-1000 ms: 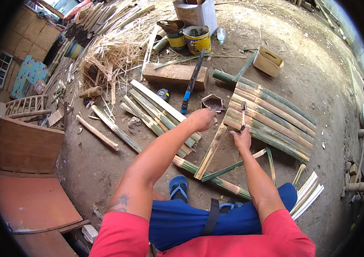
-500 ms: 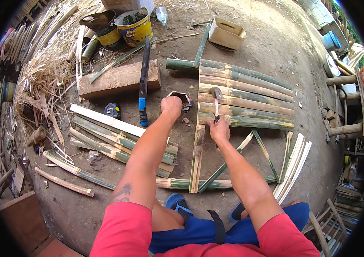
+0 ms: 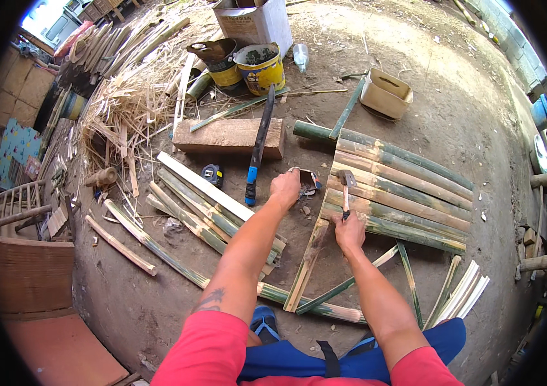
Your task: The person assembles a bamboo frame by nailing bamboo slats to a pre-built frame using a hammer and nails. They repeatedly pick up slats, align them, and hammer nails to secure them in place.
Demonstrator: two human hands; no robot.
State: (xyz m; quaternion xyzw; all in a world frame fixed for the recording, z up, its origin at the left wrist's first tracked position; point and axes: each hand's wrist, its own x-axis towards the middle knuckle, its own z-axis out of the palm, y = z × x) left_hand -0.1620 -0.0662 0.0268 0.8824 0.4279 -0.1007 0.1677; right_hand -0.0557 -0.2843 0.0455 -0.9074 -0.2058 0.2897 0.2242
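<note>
My right hand (image 3: 350, 230) is wrapped round the handle of a claw hammer (image 3: 347, 179), whose head rests over the slats of a bamboo panel (image 3: 408, 183). The panel is made of several green and tan split strips laid side by side on the ground. My left hand (image 3: 285, 186) is closed at the edge of a small torn packet (image 3: 310, 183), just left of the panel; its fingertips are partly hidden. Left of that hand lies a long dark blade with a blue-and-black handle (image 3: 251, 183). A tape measure (image 3: 212, 175) sits farther left.
Split bamboo strips (image 3: 202, 209) lie at the left, with a thick wooden beam (image 3: 228, 137) behind them. Two buckets, one a yellow bucket (image 3: 260, 69), stand at the back near a white carton (image 3: 257, 26). A beige container (image 3: 386, 94) stands beyond the panel. Pale strips (image 3: 463, 296) lie at the right.
The whole scene has shifted right and downward in the picture as my head turned. My left hand stays at the packet, with more of its opening showing. The hammer remains in my right hand.
</note>
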